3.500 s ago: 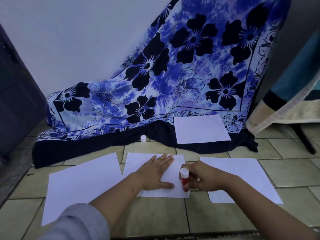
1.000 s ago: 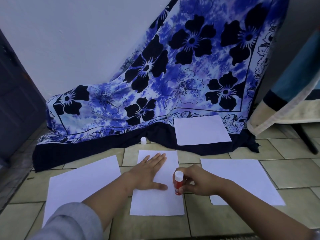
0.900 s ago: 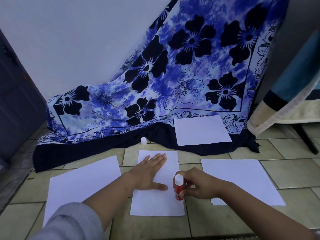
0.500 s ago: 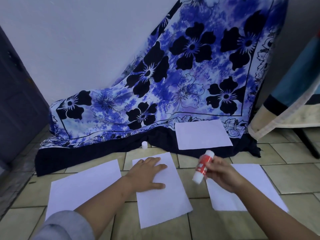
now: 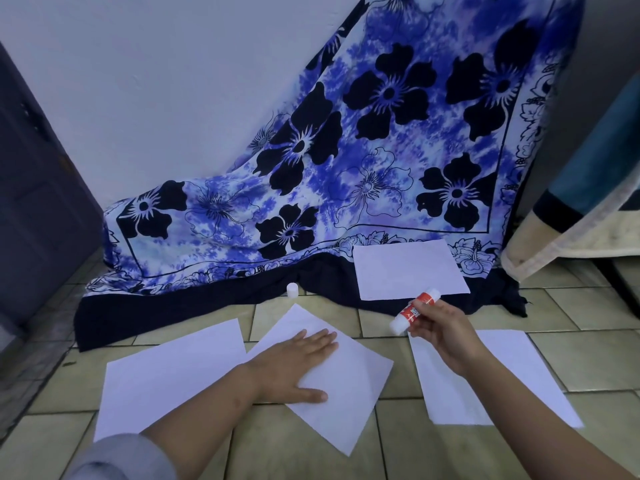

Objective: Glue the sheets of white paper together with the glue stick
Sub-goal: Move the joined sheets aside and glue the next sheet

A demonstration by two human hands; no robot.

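Several white paper sheets lie on the tiled floor. My left hand (image 5: 298, 365) presses flat on the middle sheet (image 5: 349, 386), which sits turned at an angle. My right hand (image 5: 443, 334) holds a red and white glue stick (image 5: 414, 310) lifted above the floor, tilted, its white end pointing down-left. Beneath that hand lies the right sheet (image 5: 519, 372). The left sheet (image 5: 166, 375) lies beside my left forearm. Another sheet (image 5: 405, 268) rests on the dark hem of the cloth. The glue stick's white cap (image 5: 292, 290) stands at the cloth's edge.
A blue floral cloth (image 5: 381, 150) hangs down the wall and spreads over the floor behind the sheets. A dark door (image 5: 31, 188) stands at the left. Fabric-covered furniture (image 5: 588, 216) is at the right.
My right hand lifted the glue stick off the middle sheet and moved it up and right. My left hand has rotated the middle sheet under its palm.
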